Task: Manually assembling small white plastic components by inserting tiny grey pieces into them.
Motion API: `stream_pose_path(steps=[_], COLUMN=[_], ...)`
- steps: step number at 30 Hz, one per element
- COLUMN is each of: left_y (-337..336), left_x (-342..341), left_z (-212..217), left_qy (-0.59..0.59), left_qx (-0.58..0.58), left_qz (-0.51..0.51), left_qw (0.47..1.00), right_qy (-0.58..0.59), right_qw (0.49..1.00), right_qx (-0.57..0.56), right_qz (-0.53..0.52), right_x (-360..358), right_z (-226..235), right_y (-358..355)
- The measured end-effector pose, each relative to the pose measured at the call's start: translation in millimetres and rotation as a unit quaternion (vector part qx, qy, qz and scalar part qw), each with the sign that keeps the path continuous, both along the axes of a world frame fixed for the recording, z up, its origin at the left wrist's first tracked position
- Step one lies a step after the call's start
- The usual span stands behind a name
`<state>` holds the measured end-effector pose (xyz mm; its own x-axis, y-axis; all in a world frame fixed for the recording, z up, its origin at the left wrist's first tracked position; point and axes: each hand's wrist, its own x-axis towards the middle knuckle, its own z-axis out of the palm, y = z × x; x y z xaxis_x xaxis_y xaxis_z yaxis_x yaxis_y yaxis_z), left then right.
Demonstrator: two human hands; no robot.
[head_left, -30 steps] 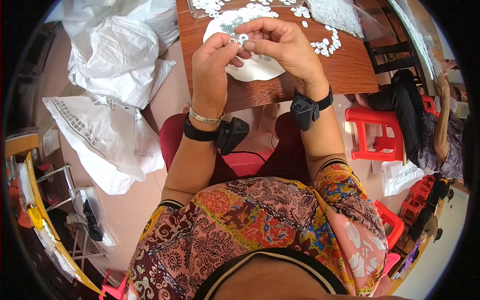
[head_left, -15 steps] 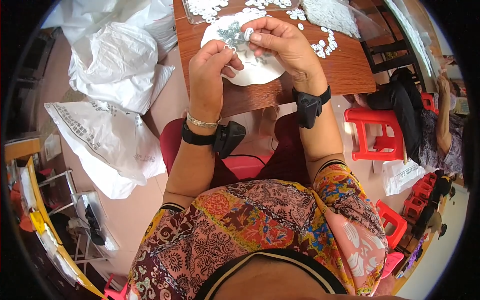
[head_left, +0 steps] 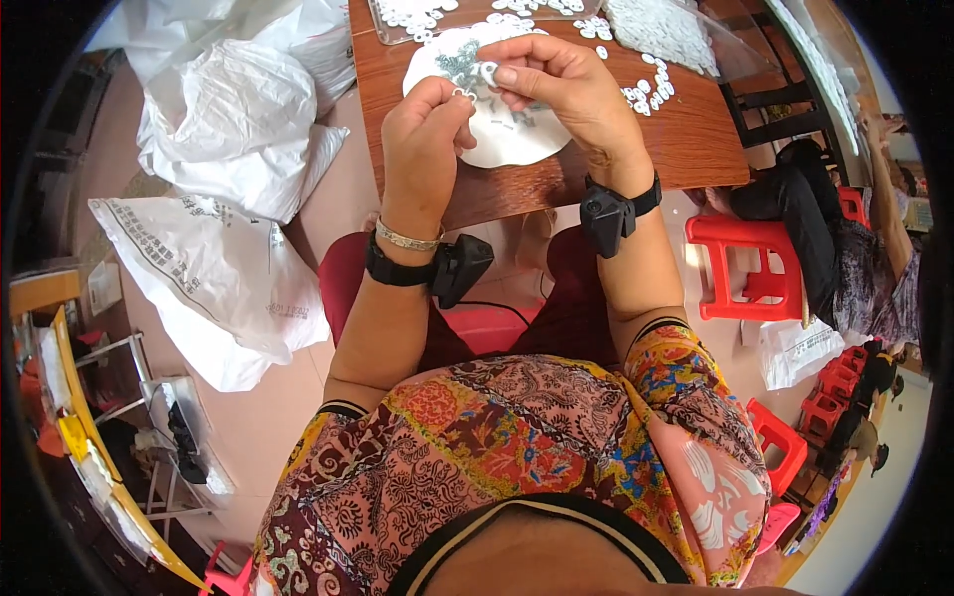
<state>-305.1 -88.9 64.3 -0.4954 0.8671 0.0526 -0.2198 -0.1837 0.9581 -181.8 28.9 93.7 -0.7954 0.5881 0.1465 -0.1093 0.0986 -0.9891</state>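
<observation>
My left hand (head_left: pixel 422 129) pinches a small white hook-shaped piece (head_left: pixel 463 93) between thumb and forefinger. Just to its right and slightly higher, my right hand (head_left: pixel 561 89) holds a small white ring (head_left: pixel 488 72) between thumb and fingertips. The two pieces are close to each other; whether they touch I cannot tell. Both hands are above a round white mat (head_left: pixel 517 144), on which a pile of small grey-green metal bits (head_left: pixel 457 62) lies. The mat rests on a brown wooden table (head_left: pixel 686 149).
A clear tray (head_left: pixel 393 38) of white rings stands at the table's far edge. More loose white rings (head_left: pixel 651 94) and a heap of white pieces (head_left: pixel 661 35) lie to the right. White sacks (head_left: pixel 229 129) fill the floor at left. A red stool (head_left: pixel 745 268) and a seated person are at right.
My hands have drawn slightly closer together, the left one shifting a little right with its white piece. The ring in my right hand has tilted. The person at right has moved an arm.
</observation>
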Motion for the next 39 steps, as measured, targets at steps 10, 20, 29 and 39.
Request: stream_pose_path(steps=[10, 20, 29, 39], left_y=[1.1, -0.2, -0.4, 0.1], left_x=[-0.7, -0.2, -0.2, 0.5], left_z=[-1.7, -1.7, -0.5, 0.3], left_qy=[0.021, 0.063, 0.07, 0.08], left_qx=[-0.013, -0.028, -0.029, -0.041], left_qz=[-0.003, -0.016, -0.017, -0.012], left_qw=[1.0, 0.998, 0.997, 0.996], right_qy=[-0.004, -0.025, -0.016, -0.015], right_qw=[0.999, 0.999, 0.999, 0.999], right_qx=[0.003, 0.027, 0.034, 0.041], right_qz=[-0.036, -0.003, -0.017, -0.017], right_x=[-0.3, 0.5, 0.7, -0.1], right_z=[4.2, 3.4, 3.6, 3.2], right_y=[-5.8, -5.6, -5.4, -7.2])
